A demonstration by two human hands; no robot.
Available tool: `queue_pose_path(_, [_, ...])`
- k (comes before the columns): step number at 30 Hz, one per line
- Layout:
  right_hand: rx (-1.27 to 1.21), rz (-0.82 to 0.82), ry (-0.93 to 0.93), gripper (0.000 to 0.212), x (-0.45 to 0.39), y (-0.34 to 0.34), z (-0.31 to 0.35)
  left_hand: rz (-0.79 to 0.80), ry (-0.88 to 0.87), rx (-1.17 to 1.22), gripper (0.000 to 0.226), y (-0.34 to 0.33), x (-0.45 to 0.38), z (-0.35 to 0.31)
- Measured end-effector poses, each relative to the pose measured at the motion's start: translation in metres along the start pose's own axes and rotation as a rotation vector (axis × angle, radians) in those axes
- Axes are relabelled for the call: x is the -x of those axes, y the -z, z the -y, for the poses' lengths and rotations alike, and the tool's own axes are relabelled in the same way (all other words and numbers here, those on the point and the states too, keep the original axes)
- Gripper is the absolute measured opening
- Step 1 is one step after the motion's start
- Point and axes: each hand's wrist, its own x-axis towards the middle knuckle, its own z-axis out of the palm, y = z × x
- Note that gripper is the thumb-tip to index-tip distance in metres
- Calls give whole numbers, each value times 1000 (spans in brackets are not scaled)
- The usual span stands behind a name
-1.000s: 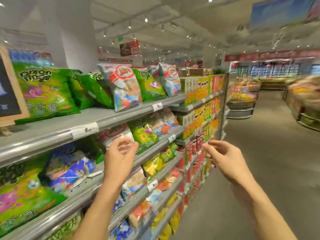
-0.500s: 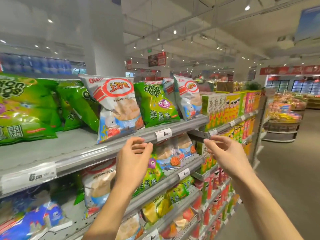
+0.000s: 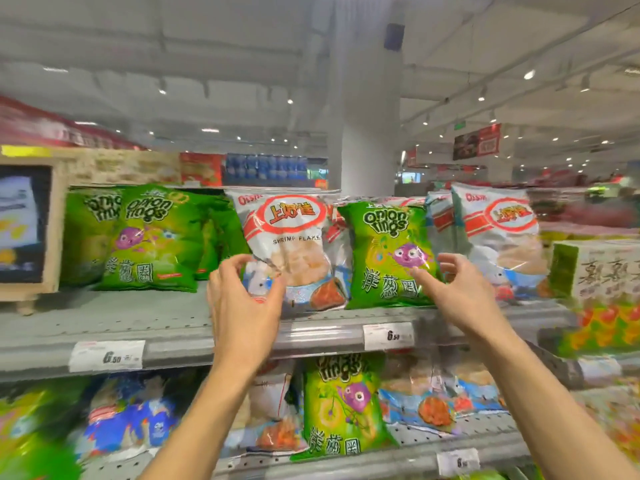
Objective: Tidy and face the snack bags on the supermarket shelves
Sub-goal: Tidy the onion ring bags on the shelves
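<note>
Nearest me, low in the frame, the lower shelf (image 3: 450, 462) is a jumble: a green onion ring bag (image 3: 341, 407) stands among slumped shrimp bags and a blue bag (image 3: 138, 417), so I judge none of that is faced yet. Above it, at mid-frame, my left hand (image 3: 242, 303) is up against the lower left corner of the white shrimp flakes bag (image 3: 294, 251), fingers curved around its edge; whether I am already pinching it or only touching, I cannot tell through the blur. My right hand (image 3: 453, 292) hangs spread and empty in front of the gap between the green onion rings bag (image 3: 388, 258) and the next shrimp bag (image 3: 498, 244) at right. On this top shelf (image 3: 156, 327) flavours alternate and bags lean on one another, while a bare stretch lies in front of the green bags (image 3: 149, 237) at left, which sit well back. I reckon the tidying has barely begun here: pulling forward, grouping and straightening all remain.
</note>
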Motion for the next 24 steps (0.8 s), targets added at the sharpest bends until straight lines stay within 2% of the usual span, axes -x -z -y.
queue_pose_path(3, [-9, 92, 4, 76, -32, -5, -10, 59, 72, -100, 72, -9, -11, -2])
queue_pose_path(6, [-36, 168, 10, 60, -57, -10, -22, 170, 168, -100, 93, -15, -20, -6])
queue_pose_path(9, [-125, 319, -8, 78, -79, -15, -33, 208, 225, -66, 106, -20, -28, -10])
queue_pose_path(11, [-193, 377, -14, 83, -90, -19, -37, 247, 253, -43, 100, -22, -34, -10])
queue_pose_path(14, [-267, 427, -32, 56, -97, -25, -43, 354, 229, -4, 84, -25, -41, -4])
queue_pose_path(16, [-312, 470, -71, 36, -102, -27, -46, 377, 184, 2, 56, -28, -43, -2])
queue_pose_path(18, [-355, 486, -79, 28, -105, -29, -48, 378, 142, 41, 31, -29, -44, 0])
queue_pose_path(20, [-378, 473, -80, 27, -105, -29, -48, 394, 130, 50, 28, -29, -44, 0])
queue_pose_path(24, [-341, 421, -43, 34, -98, -29, -47, 341, 192, 60, 42, -31, -46, 5])
